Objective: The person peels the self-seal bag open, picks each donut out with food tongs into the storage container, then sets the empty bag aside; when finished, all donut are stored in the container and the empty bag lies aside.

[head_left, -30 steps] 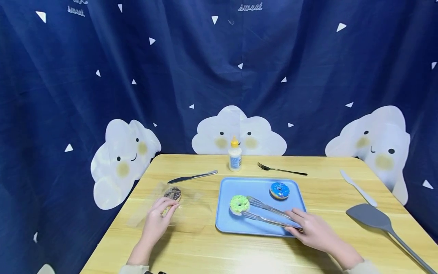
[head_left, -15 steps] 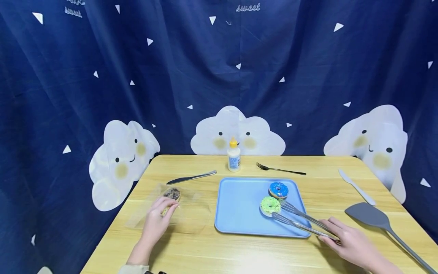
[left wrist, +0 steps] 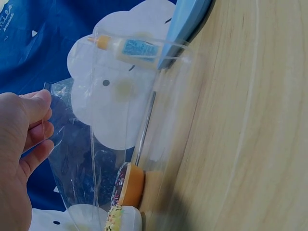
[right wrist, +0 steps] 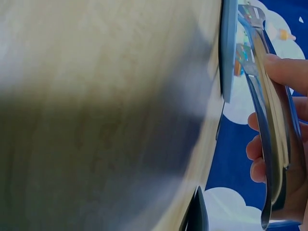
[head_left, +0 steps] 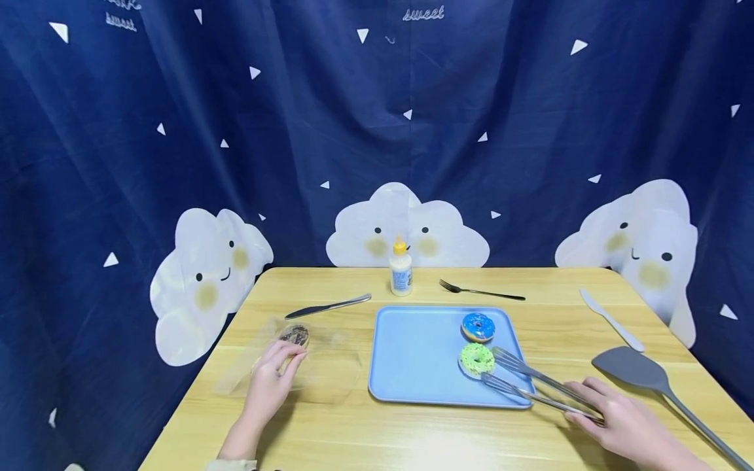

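In the left wrist view my left hand [left wrist: 24, 139] pinches the edge of a clear plastic bag [left wrist: 77, 144]. A chocolate-topped doughnut [left wrist: 131, 185] and a yellow sprinkled doughnut [left wrist: 126, 219] lie within the bag's outline; from the head view the hand partly hides them. My right hand [head_left: 618, 418] grips metal tongs [head_left: 544, 379], their arms spread apart. The tong tips are at the right side of a green doughnut [head_left: 476, 360] on the blue tray [head_left: 406, 386]. Just behind it is a blue doughnut [head_left: 478, 326]. Whether the tips touch the green doughnut is unclear.
Behind the tray stand a yellow-capped glue bottle [head_left: 401, 275] and a black fork [head_left: 483, 292]. A dark knife [head_left: 326, 306] lies behind the bag. To the right are a white knife [head_left: 612, 320] and a large grey spatula [head_left: 636, 369]. A blue curtain [head_left: 377, 131] hangs behind the table.
The tongs and my right hand have moved right across the tray. The green doughnut has shifted from the tray's left part to just in front of the blue one. My left hand stays put.
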A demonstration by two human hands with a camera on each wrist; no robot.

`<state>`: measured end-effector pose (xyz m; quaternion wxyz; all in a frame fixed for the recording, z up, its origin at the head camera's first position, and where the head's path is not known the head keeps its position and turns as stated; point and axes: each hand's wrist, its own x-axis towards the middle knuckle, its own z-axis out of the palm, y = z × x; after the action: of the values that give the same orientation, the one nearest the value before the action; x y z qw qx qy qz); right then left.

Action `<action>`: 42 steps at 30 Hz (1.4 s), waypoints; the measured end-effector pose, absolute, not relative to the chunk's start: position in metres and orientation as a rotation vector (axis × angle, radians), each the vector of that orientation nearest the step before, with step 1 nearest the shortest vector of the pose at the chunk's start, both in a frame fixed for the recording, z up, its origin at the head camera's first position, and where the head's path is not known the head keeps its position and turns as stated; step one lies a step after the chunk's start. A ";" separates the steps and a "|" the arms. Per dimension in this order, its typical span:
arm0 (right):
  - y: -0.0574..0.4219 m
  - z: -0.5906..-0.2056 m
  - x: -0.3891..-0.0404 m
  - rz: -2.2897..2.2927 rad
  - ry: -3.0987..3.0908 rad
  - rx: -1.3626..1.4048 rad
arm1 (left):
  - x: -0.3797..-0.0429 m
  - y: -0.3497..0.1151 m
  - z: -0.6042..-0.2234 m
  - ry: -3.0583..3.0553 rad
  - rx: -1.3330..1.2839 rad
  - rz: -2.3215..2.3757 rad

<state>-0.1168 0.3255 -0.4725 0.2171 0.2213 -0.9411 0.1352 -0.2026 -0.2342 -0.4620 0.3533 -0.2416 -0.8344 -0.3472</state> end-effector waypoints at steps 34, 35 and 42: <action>0.243 -0.451 -0.168 0.387 -2.443 0.851 | -0.197 -0.235 -0.463 -2.139 -0.623 -0.921; 0.238 -0.452 -0.170 0.395 -2.440 0.870 | -0.198 -0.236 -0.463 -2.135 -0.625 -0.921; 0.205 -0.452 -0.179 0.415 -2.413 0.956 | -0.199 -0.237 -0.465 -2.115 -0.637 -0.902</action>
<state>-0.1786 0.2046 -0.4525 0.2536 0.3517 -0.8881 0.1528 -0.1989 -0.2365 -0.4649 0.3688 -0.2483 -0.8240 -0.3512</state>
